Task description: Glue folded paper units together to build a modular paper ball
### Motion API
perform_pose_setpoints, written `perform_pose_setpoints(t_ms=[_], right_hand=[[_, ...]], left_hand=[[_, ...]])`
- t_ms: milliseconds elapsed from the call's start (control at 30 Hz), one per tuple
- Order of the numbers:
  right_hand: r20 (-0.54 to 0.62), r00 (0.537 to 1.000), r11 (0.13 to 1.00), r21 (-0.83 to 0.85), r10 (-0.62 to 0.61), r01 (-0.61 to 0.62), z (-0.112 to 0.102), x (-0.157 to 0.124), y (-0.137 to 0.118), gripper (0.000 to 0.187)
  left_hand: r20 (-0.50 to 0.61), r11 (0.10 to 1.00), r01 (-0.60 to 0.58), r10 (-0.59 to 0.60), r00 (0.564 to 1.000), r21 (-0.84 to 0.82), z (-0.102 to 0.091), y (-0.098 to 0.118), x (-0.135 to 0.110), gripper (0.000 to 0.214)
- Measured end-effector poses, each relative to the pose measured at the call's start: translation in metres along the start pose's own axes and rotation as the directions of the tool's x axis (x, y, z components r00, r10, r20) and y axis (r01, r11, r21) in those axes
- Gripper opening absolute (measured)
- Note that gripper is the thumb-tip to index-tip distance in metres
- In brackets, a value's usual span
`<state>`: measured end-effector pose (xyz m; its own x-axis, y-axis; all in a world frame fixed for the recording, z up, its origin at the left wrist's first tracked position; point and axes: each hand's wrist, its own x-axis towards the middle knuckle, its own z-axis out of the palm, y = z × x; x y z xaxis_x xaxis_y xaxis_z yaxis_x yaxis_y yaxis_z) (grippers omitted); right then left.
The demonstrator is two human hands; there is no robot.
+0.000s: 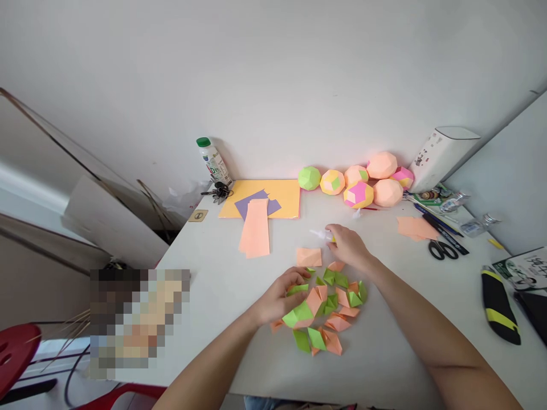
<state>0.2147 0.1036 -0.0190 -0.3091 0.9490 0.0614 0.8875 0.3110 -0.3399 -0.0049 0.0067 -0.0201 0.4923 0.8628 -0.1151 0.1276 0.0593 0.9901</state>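
My right hand [348, 245] is closed around a small glue bottle [321, 233] whose pale nozzle points left, above the table. My left hand [280, 296] grips a joined piece of folded paper [304, 312] in green and peach, its fingers curled over the upper edge. Around and beneath that piece lie several loose folded paper units, among them a green one [301, 341] and a peach one [337, 322]. A flat peach paper rectangle [309, 257] rests between the two hands.
Peach paper strips [257, 230] overlap purple paper and a yellow sheet [284, 196]. Several faceted paper balls [358, 194] stand along the wall. A bottle [214, 162] and keys [219, 192] are back left. Scissors [443, 250], pens and a black-yellow case [499, 307] lie right.
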Motion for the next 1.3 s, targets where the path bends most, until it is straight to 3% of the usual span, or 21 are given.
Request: perform_pose_setpoints(t_ms=[100, 133, 200, 267, 367, 467, 633, 800, 933, 1300], right_hand=[[-0.097, 0.994, 0.985, 0.17, 0.058, -0.041, -0.015, -0.003, -0.006, 0.03], [-0.127, 0.99, 0.943, 0.331, 0.062, -0.016, -0.023, -0.005, -0.009, 0.03], [-0.12, 0.993, 0.772, 0.633, 0.017, 0.063, -0.039, -0.012, -0.016, 0.027], [-0.003, 0.998, 0.585, 0.81, -0.069, 0.043, -0.054, -0.021, -0.023, 0.029], [0.067, 0.988, 0.412, 0.911, -0.139, -0.004, -0.07, -0.031, -0.031, 0.032], [0.046, 0.991, 0.36, 0.933, -0.127, 0.003, -0.075, -0.037, -0.036, 0.032], [0.019, 0.994, 0.368, 0.93, -0.104, 0.021, -0.078, -0.041, -0.041, 0.028], [0.004, 0.993, 0.566, 0.822, -0.114, 0.062, -0.08, -0.049, -0.05, 0.028], [-0.035, 0.983, 0.648, 0.748, -0.178, 0.144, -0.076, -0.054, -0.054, 0.029], [-0.087, 0.962, 0.709, 0.659, -0.259, 0.25, -0.074, -0.057, -0.056, 0.025]], left_hand=[[-0.021, 0.999, -0.027, 0.026, 0.999, -0.047, 0.0, 0.002, -0.002, 0.011], [-0.033, 0.997, -0.038, 0.036, 0.999, -0.064, 0.0, 0.003, -0.003, 0.01], [-0.051, 0.991, -0.049, 0.043, 0.998, -0.126, 0.0, 0.005, -0.006, 0.011], [-0.042, 0.97, -0.028, 0.019, 0.999, -0.24, 0.001, 0.006, -0.008, 0.014], [-0.03, 0.901, 0.026, -0.043, 0.999, -0.432, 0.002, 0.004, -0.01, 0.017], [-0.047, 0.814, 0.065, -0.112, 0.993, -0.577, 0.004, 0.002, -0.01, 0.021], [-0.049, 0.723, 0.119, -0.207, 0.977, -0.681, 0.003, 0.003, -0.008, 0.022], [-0.05, 0.686, 0.155, -0.269, 0.962, -0.711, 0.003, 0.004, -0.006, 0.024], [-0.067, 0.685, 0.161, -0.294, 0.953, -0.711, 0.002, 0.005, -0.005, 0.024], [-0.096, 0.679, 0.148, -0.308, 0.946, -0.719, 0.002, 0.009, -0.005, 0.022]])
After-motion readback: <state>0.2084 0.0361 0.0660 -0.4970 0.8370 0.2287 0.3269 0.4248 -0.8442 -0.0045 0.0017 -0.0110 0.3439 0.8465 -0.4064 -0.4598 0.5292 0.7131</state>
